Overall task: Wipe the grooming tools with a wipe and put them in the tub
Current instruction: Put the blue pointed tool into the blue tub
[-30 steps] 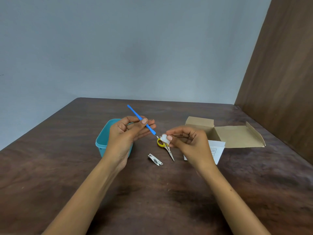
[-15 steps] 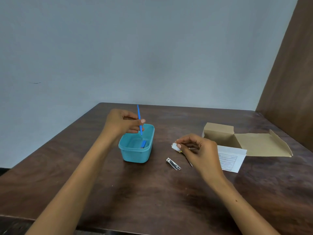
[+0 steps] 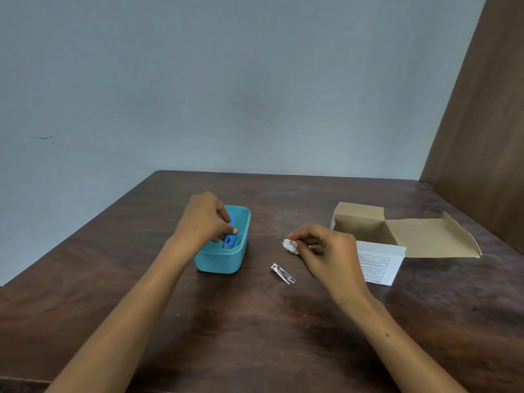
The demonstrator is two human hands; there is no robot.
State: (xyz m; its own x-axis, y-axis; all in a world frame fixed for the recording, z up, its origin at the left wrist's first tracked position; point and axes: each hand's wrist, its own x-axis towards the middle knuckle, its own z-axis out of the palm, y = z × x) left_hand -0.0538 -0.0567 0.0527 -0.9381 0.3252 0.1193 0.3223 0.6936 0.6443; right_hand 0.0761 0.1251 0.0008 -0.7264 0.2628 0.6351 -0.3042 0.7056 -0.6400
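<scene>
Head view, the only one given: left hand (image 3: 204, 219) hangs over the far-left part of the small turquoise plastic tub (image 3: 226, 260), thumb and fingers pinched on a thin blue plastic stick tool (image 3: 230, 231) whose lower end sits down inside the tub while its upper end leans up toward the far rim, so that tool is in the tub but not let go. Right hand (image 3: 326, 251), near the middle of the dark brown wooden table (image 3: 255, 336), is closed in a pinch on a crumpled white wipe (image 3: 289, 245), with a sliver of yellow showing beneath the fingers (too hidden to say what it is). The relation that matters next, as I judge it, concerns the small silver metal nail clipper (image 3: 283, 273): it lies flat on the table between the tub and the right hand, just toward the person from the wipe, long axis running diagonally from its far-left end to its near-right end. The right hand is clearly nearer to it, though occupied; the left hand must first let go and cross over the tub's right wall. An open brown cardboard box (image 3: 397, 231) and a white printed leaflet (image 3: 377, 265) lie to the right, apart from the clipper.
</scene>
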